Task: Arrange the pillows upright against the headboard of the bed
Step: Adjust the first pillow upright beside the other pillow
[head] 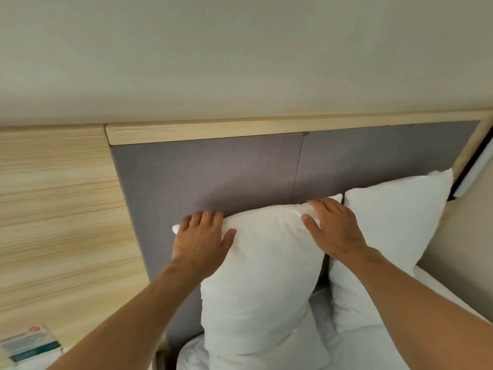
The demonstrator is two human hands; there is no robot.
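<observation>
Two white pillows stand upright against the grey padded headboard (213,169) with its light wood frame. The left pillow (264,276) is in the middle of the view. My left hand (200,241) lies over its top left corner, fingers curled behind the edge and thumb on the front. My right hand (333,225) rests on its top right corner, fingers spread flat. The right pillow (394,231) leans beside it, close to the right wall, partly hidden by my right forearm.
White bedding (360,348) lies below the pillows. A wood-panelled wall (61,209) is to the left, with a stack of booklets (29,345) on a surface at the bottom left. A wall lamp (474,172) hangs at the right edge.
</observation>
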